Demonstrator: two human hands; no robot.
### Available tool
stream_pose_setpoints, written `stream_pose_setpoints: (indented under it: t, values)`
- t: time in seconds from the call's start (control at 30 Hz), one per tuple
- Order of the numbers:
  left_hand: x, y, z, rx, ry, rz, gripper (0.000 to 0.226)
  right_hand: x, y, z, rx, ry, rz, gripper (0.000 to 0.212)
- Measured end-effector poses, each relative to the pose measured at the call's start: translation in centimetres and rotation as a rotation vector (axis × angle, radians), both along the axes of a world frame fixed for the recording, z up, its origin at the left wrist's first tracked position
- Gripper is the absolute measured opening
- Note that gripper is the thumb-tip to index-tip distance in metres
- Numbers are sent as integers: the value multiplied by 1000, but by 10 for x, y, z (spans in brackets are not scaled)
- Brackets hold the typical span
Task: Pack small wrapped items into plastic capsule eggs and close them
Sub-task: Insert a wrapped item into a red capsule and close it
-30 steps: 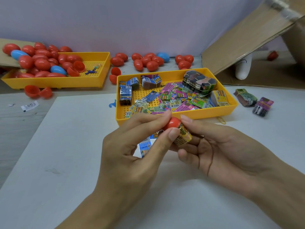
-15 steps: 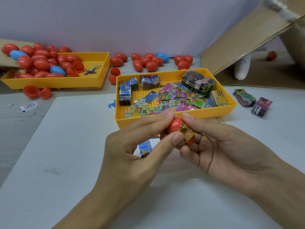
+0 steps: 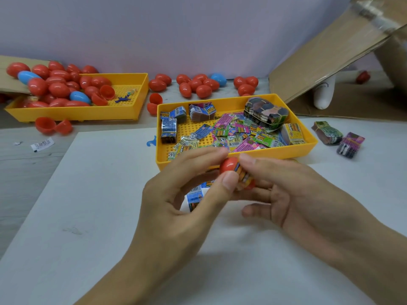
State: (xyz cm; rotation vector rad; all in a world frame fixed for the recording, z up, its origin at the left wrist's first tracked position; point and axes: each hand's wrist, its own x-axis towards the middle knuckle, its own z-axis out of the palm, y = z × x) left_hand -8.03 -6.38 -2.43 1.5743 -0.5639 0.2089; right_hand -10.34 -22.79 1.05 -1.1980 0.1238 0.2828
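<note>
Both hands meet over the white board in front of the near yellow tray (image 3: pixel 237 156). My left hand (image 3: pixel 182 194) pinches the red capsule egg's upper half (image 3: pixel 229 165) between thumb and fingers. My right hand (image 3: pixel 293 194) holds the lower half (image 3: pixel 251 186), mostly hidden, with a yellow wrapped item (image 3: pixel 242 176) sticking out between the two halves. A blue wrapped item (image 3: pixel 195 198) lies on the board under my left hand. The tray holds several colourful wrapped items (image 3: pixel 237 133) and banded bundles.
A second yellow tray (image 3: pixel 72 112) at the back left holds red and blue eggs. More eggs (image 3: pixel 198 84) lie along the wall, open halves (image 3: pixel 52 126) lie on the table. Two bundles (image 3: pixel 339 137) sit right of the near tray. A cardboard box (image 3: pixel 330 62) stands at the back right.
The two hands have pushed the egg halves closer together over the wrapped item, and the egg has shifted slightly right and up toward the tray.
</note>
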Motion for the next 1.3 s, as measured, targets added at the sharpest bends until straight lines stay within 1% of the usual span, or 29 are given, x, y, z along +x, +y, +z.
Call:
stream_pose_setpoints:
  t: [0.03,0.1,0.13,0.2,0.27,0.33,0.37,0.43,0.5,0.53,0.57,0.6,0.67,0.73,0.8,0.83,0.9,0.93,1.0,1.07,1.13,1.2,1.27,1.3]
  values:
    - [-1,0,2,-9,27,10,28,0,0,-3,-94,-63,-45,22]
    - [0,1,4,-47,123,9,32,-2,1,-10,-309,-216,-156,37]
    - [1,2,5,-69,199,-13,36,-3,3,-12,-406,-308,-195,41]
    - [4,2,5,-98,360,-82,42,-7,7,-15,-549,-496,-194,41]
    - [7,2,4,-112,444,-133,37,-11,9,-17,-678,-648,-151,44]
    - [9,3,2,-127,424,-131,27,-12,8,-19,-738,-699,-140,47]
    - [10,4,1,-131,392,-107,24,-12,7,-19,-722,-671,-142,50]
    - [13,7,0,-124,297,-45,31,-9,7,-17,-580,-513,-166,50]
    - [14,8,1,-119,173,-57,45,-6,7,-14,-393,-327,-165,40]
    - [13,8,1,-111,112,-93,53,-5,7,-12,-338,-266,-135,32]
    - [12,7,1,-95,63,-126,61,-4,7,-11,-325,-244,-98,28]
    - [11,7,1,-80,33,-148,67,-4,7,-11,-325,-249,-85,26]
    - [8,5,0,-67,25,-156,74,-5,7,-11,-363,-325,-131,16]
    - [7,6,-1,-45,72,-135,70,-6,5,-11,-444,-427,-192,23]
    - [7,7,0,-30,181,-169,58,-5,3,-12,-497,-504,-212,29]
    - [7,7,1,-63,267,-219,50,-5,2,-13,-519,-533,-207,30]
    - [8,5,4,-189,456,-296,38,-4,2,-13,-551,-563,-193,32]
    - [8,4,5,-216,484,-283,36,-5,2,-13,-543,-563,-179,32]
    - [8,3,4,-189,410,-188,30,-6,2,-13,-502,-562,-150,32]
    - [9,3,5,-147,296,-101,26,-5,1,-11,-442,-516,-177,32]
    - [10,3,4,-139,217,-73,43,-2,-2,-8,-343,-392,-222,28]
    - [9,4,3,-123,132,-97,55,1,-3,-6,-269,-278,-187,22]
    - [7,3,2,-83,66,-103,64,0,-2,-6,-248,-246,-124,24]
    - [5,2,1,-75,57,-94,68,-1,-1,-6,-243,-262,-116,26]
